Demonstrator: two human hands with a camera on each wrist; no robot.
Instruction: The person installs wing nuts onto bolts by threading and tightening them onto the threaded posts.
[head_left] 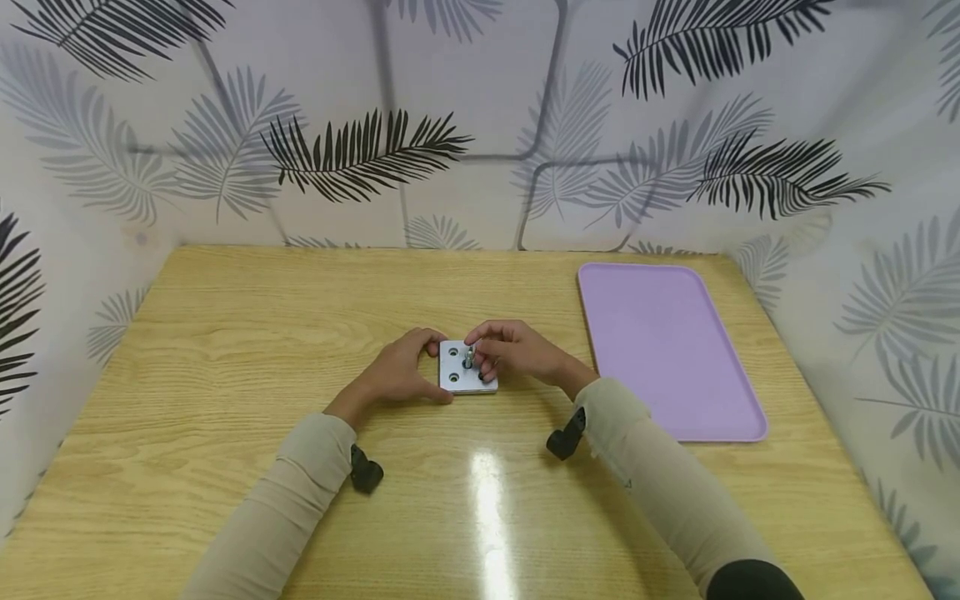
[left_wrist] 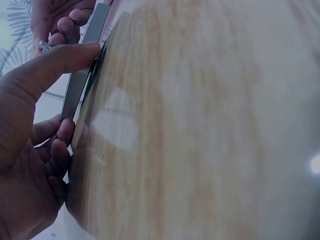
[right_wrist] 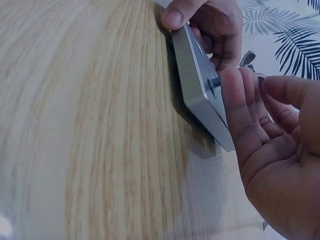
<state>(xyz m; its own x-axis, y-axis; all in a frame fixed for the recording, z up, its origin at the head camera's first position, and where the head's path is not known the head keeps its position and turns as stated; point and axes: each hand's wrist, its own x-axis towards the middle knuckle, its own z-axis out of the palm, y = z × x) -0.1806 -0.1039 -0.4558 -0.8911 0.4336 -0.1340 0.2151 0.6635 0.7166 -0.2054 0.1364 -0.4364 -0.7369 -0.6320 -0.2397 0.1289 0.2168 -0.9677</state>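
Observation:
A square silver metal plate [head_left: 461, 386] with several countersunk holes lies on the wooden table in front of me. My left hand [head_left: 402, 367] grips its left side, thumb at the near edge and fingertips at the far one. From a hole near the plate's middle rises a wing screw [head_left: 469, 357], its green-tinted thread [right_wrist: 216, 81] showing just above the surface in the right wrist view. The thumb and fingers of my right hand [head_left: 522, 353] pinch its winged head [right_wrist: 247, 58], partly covering it. The other fingers of this hand curl over the plate's right part.
A light purple tray [head_left: 667, 350] lies on the right side of the table [head_left: 262, 317]. A leaf-patterned cloth [head_left: 480, 200] hangs behind the table and along both sides. Black wrist cameras [head_left: 365, 472] are strapped to both sleeves.

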